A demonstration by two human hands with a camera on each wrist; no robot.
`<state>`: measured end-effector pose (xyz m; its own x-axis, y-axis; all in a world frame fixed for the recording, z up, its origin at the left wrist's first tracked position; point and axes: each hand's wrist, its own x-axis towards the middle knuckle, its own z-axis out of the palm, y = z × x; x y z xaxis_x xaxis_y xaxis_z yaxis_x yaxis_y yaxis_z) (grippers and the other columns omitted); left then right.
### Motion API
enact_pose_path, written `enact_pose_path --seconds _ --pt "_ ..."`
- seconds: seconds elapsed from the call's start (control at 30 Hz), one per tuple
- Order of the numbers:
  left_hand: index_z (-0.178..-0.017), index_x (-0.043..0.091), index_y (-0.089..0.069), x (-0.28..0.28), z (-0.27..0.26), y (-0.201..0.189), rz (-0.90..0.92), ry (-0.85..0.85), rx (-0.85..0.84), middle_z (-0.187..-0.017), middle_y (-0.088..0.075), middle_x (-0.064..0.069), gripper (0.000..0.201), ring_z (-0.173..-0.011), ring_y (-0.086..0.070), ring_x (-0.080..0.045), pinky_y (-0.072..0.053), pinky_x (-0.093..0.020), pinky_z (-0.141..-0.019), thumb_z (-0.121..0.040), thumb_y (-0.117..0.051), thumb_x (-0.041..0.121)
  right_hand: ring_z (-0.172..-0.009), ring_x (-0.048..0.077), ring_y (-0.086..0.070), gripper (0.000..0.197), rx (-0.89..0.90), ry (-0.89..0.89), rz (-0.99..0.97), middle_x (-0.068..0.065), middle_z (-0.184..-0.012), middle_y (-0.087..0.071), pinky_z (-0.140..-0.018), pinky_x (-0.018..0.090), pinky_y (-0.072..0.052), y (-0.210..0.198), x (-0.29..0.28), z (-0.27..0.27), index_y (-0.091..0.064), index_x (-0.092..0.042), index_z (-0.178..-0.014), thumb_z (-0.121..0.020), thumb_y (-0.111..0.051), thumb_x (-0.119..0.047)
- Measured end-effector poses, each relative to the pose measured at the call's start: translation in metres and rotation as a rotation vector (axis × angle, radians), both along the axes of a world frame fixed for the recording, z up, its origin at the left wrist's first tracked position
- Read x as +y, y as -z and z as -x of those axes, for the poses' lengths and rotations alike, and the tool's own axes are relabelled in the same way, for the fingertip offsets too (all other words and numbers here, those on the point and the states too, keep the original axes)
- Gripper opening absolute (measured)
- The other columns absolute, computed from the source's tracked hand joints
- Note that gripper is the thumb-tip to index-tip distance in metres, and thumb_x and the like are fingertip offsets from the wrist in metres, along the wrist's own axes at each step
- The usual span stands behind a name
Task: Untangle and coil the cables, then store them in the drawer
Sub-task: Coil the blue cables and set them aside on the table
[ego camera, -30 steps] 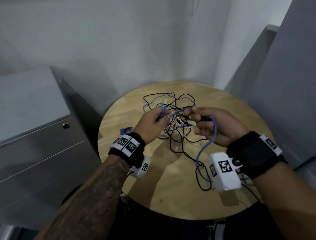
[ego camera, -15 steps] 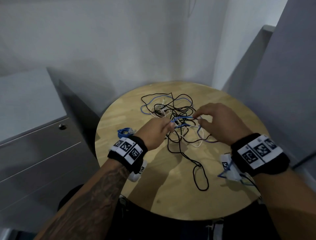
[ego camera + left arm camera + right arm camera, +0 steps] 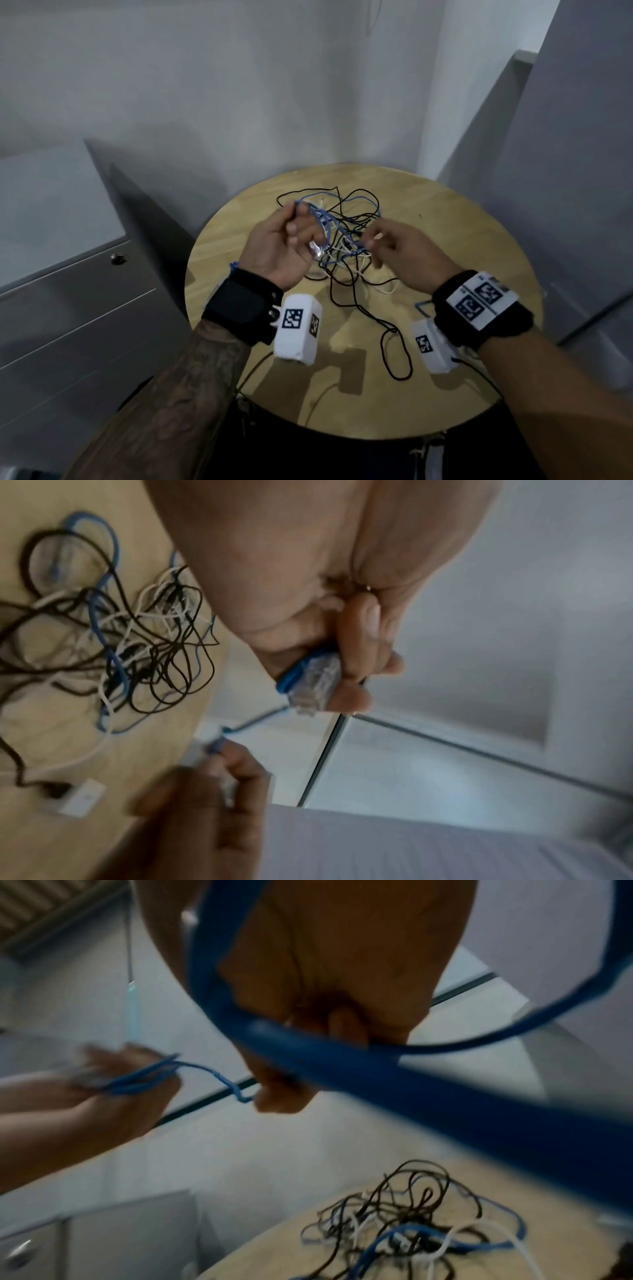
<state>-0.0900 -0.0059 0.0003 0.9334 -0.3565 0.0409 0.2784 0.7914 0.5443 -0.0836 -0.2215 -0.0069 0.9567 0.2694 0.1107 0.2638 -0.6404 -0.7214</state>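
Note:
A tangle of black, white and blue cables (image 3: 346,260) lies in the middle of the round wooden table (image 3: 445,240). My left hand (image 3: 291,236) is raised above it, palm turned up. It grips several loops of the blue cable (image 3: 291,677) together with its clear plug (image 3: 316,685). My right hand (image 3: 394,246) is close beside it and pinches the same blue cable (image 3: 240,1093) between thumb and fingertip. A short stretch of blue cable spans between both hands. Another part of the blue cable (image 3: 342,1058) hangs past my right wrist.
A grey drawer cabinet (image 3: 68,308) with a round lock (image 3: 118,259) stands left of the table, its drawers closed. A black cable loop (image 3: 394,353) trails toward the table's near edge. A small blue bundle (image 3: 234,265) peeks out behind my left wrist. Walls stand close behind.
My left hand has turned palm up and risen from the tangle with blue cable loops in it. My right hand has shifted and now pinches the blue cable beside it.

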Motion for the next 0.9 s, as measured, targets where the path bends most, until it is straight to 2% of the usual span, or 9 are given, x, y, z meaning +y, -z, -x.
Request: enact_pose_path --seconds 0.13,0.23,0.33,0.4,0.5,0.6,0.7,0.77,0.9 --pt "-0.098 0.005 -0.056 0.006 -0.013 0.004 0.009 -0.235 0.043 -0.065 -0.051 0.003 0.024 -0.056 -0.051 -0.009 -0.051 -0.028 -0.081 -0.099 -0.032 0.006 -0.064 0.011 -0.060 0.014 0.021 -0.194 0.055 -0.001 -0.074 -0.069 -0.065 0.030 -0.048 -0.001 0.024 0.016 -0.071 -0.021 -0.104 -0.099 -0.059 -0.022" --pt "-0.101 0.002 -0.056 0.005 -0.019 0.016 -0.168 -0.378 -0.031 -0.072 -0.063 -0.001 0.023 -0.069 -0.062 -0.015 -0.056 -0.029 -0.075 -0.102 -0.033 0.006 -0.065 0.018 -0.060 0.017 0.065 -0.260 0.074 0.012 -0.081 -0.070 -0.064 0.034 -0.053 -0.009 0.027 0.023 -0.072 -0.025 -0.110 -0.098 -0.061 -0.025" --pt "-0.103 -0.001 -0.060 -0.004 -0.016 0.027 -0.621 -0.547 -0.271 -0.083 -0.066 -0.009 0.019 -0.072 -0.066 -0.015 -0.055 -0.029 -0.073 -0.101 -0.041 0.001 -0.060 0.005 -0.054 0.019 0.024 -0.283 0.040 0.008 -0.073 -0.064 -0.062 0.039 -0.055 -0.011 0.026 0.027 -0.072 -0.021 -0.113 -0.096 -0.064 -0.025" --pt "-0.101 0.003 -0.064 -0.010 -0.015 0.035 -1.024 -0.600 -0.442 -0.085 -0.067 -0.005 0.017 -0.073 -0.065 -0.010 -0.053 -0.030 -0.074 -0.099 -0.047 0.002 -0.062 -0.002 -0.054 0.023 -0.076 -0.265 -0.030 -0.010 -0.076 -0.063 -0.064 0.026 -0.051 -0.015 0.025 0.027 -0.070 -0.018 -0.117 -0.094 -0.067 -0.018" --pt "-0.085 0.007 -0.064 -0.014 -0.011 0.036 -1.224 -0.405 -0.586 -0.074 -0.063 0.001 0.023 -0.068 -0.058 -0.014 -0.047 -0.032 -0.069 -0.099 -0.047 0.015 -0.071 -0.002 -0.062 0.020 -0.234 -0.224 -0.144 -0.012 -0.086 -0.071 -0.069 0.016 -0.046 -0.022 0.017 0.022 -0.067 -0.017 -0.109 -0.093 -0.066 -0.005" --pt "-0.073 0.017 -0.057 -0.023 0.000 0.029 -1.243 -0.169 -0.610 -0.062 -0.053 0.002 0.031 -0.057 -0.048 -0.013 -0.041 -0.026 -0.059 -0.101 -0.046 0.022 -0.083 0.007 -0.067 0.020 -0.426 -0.131 -0.009 -0.010 -0.091 -0.073 -0.076 0.035 -0.054 -0.020 0.008 0.014 -0.068 -0.026 -0.103 -0.091 -0.064 -0.011" --pt "-0.073 0.015 -0.058 -0.027 0.007 0.021 -1.167 -0.038 -0.495 -0.055 -0.045 0.007 0.034 -0.048 -0.043 -0.007 -0.045 -0.027 -0.059 -0.103 -0.045 0.024 -0.085 0.016 -0.062 0.018 -0.597 -0.094 0.160 -0.006 -0.094 -0.075 -0.077 0.035 -0.049 -0.019 0.003 0.007 -0.073 -0.025 -0.105 -0.092 -0.062 -0.023" --pt "-0.074 0.009 -0.054 -0.026 0.008 0.016 -0.900 0.036 -0.325 -0.048 -0.036 0.009 0.036 -0.040 -0.034 -0.006 -0.048 -0.027 -0.057 -0.104 -0.040 0.022 -0.088 0.019 -0.061 0.024 -0.607 -0.097 0.253 -0.004 -0.098 -0.075 -0.077 0.034 -0.046 -0.017 0.004 0.003 -0.073 -0.025 -0.111 -0.096 -0.056 -0.031" --pt "-0.074 0.010 -0.054 -0.010 0.004 0.001 -0.228 0.034 -0.013 -0.048 -0.032 0.009 0.029 -0.038 -0.029 -0.005 -0.050 -0.024 -0.054 -0.098 -0.043 0.023 -0.096 0.028 -0.062 0.029 -0.325 -0.075 0.390 0.002 -0.107 -0.071 -0.076 0.038 -0.048 0.006 0.009 0.000 -0.059 -0.028 -0.129 -0.102 -0.047 -0.027"
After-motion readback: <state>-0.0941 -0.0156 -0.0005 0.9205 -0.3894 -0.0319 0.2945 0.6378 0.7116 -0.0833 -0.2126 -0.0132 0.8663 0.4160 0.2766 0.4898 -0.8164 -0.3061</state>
